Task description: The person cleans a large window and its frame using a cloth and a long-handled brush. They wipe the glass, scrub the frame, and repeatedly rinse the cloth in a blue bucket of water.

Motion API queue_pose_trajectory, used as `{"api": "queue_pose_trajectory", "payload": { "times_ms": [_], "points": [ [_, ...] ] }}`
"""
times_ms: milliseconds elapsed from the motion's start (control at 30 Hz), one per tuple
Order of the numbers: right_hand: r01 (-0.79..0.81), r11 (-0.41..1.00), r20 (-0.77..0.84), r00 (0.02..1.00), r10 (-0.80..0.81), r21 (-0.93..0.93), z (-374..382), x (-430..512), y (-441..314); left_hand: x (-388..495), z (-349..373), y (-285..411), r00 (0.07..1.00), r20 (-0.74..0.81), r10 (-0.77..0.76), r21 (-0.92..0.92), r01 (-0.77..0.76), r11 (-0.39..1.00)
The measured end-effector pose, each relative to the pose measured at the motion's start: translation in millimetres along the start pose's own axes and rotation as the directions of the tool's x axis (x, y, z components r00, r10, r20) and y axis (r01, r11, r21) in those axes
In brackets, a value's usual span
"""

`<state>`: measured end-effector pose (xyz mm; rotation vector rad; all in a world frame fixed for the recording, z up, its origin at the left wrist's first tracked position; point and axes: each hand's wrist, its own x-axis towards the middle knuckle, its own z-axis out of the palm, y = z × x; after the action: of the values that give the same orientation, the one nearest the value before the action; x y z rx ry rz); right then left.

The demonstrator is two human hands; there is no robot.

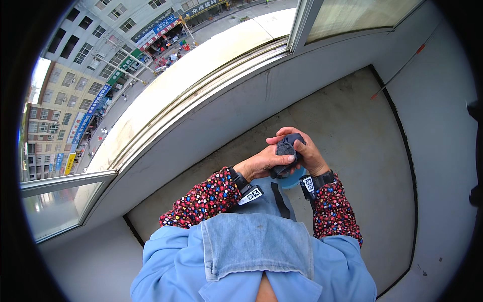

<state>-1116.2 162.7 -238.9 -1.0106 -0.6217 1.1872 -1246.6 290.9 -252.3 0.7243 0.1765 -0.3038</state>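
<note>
A dark grey cloth (285,150) is bunched up between my two hands in front of my body. My left hand (266,161) grips it from the left, with the thumb lying across it. My right hand (310,153) wraps round its right and far side, fingers curled. Beneath the hands, partly hidden by them, is a light blue round container (294,181), probably a basin or bucket; its contents cannot be made out. Both wrists carry black straps with tagged boxes, over floral sleeves.
Ahead and left is an open window with a metal sliding track (203,90), with a street and buildings below. A fixed pane (354,19) stands at upper right. A thin rod (400,71) with red parts leans near the right wall. The floor (362,151) is grey.
</note>
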Motion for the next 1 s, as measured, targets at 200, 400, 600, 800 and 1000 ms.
{"api": "queue_pose_trajectory", "payload": {
  "times_ms": [200, 400, 600, 800, 1000],
  "points": [
    [0.031, 0.987, -0.361, 0.929, -0.086, -0.155, -38.2, -53.7, 32.1, 57.3, -8.9, -52.4, 0.968, 0.051, -0.248, 0.098, 0.242, 0.965],
    [0.208, 0.978, -0.755, 0.637, -0.154, -0.025, -33.6, -82.1, 74.9, 75.0, -39.6, -114.1, 0.939, -0.034, -0.342, -0.333, 0.312, 0.890],
    [0.036, 0.860, -0.771, 0.425, -0.475, -0.510, 18.4, -60.1, 124.0, 79.6, -61.1, -166.7, 0.769, -0.592, -0.242, -0.048, 0.266, 0.963],
    [-0.213, 0.815, -0.743, 0.576, -0.341, -0.539, 48.7, -91.6, 196.1, 70.0, -92.7, -175.7, 0.751, -0.596, -0.286, -0.329, 0.097, 0.939],
    [-0.335, 0.931, -0.930, 0.368, -0.015, -0.148, -11.9, -162.2, 307.8, 37.1, -111.9, -198.5, 0.675, -0.688, -0.266, -0.026, 0.343, 0.939]
  ]
}}
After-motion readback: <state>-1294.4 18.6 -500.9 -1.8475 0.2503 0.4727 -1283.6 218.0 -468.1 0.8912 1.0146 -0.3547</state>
